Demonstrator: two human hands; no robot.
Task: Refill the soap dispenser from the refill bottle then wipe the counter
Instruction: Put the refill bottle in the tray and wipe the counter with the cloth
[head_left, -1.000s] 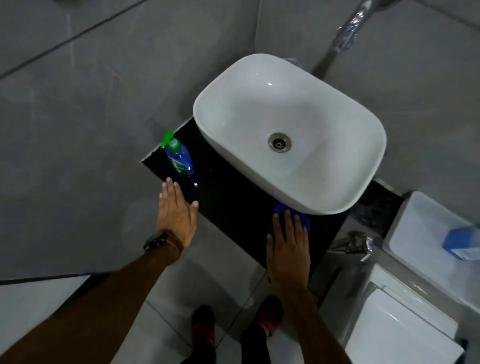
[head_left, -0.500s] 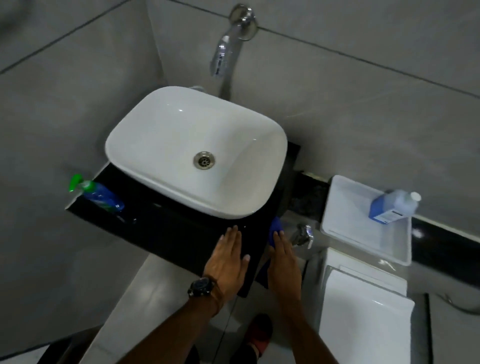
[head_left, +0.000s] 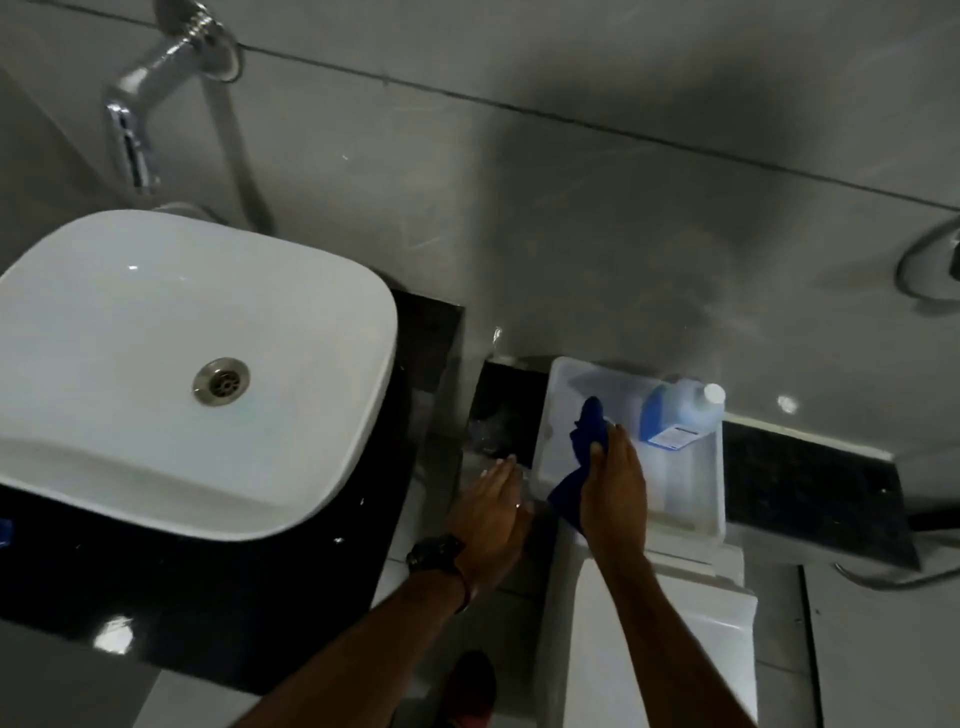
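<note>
A blue refill bottle (head_left: 678, 418) with a white cap lies in a white tray (head_left: 711, 499) on top of the toilet tank. My right hand (head_left: 613, 483) hangs over the tray's left part, shut on a dark blue cloth (head_left: 582, 452) that dangles from it. My left hand (head_left: 493, 506) is flat and open, fingers together, just left of the tray's corner and right of the black counter (head_left: 234, 597). The soap dispenser shows only as a blue sliver (head_left: 4, 530) at the left edge of the frame.
A white basin (head_left: 130, 467) sits on the black counter, with a chrome wall tap (head_left: 140, 119) above it. The white toilet lid (head_left: 675, 665) is below the tray. A dark ledge (head_left: 810, 483) runs along the grey tiled wall to the right.
The view has swung right, off the counter and toward the toilet. Both hands left the counter's front edge; my right hand carried the blue cloth over the tray.
</note>
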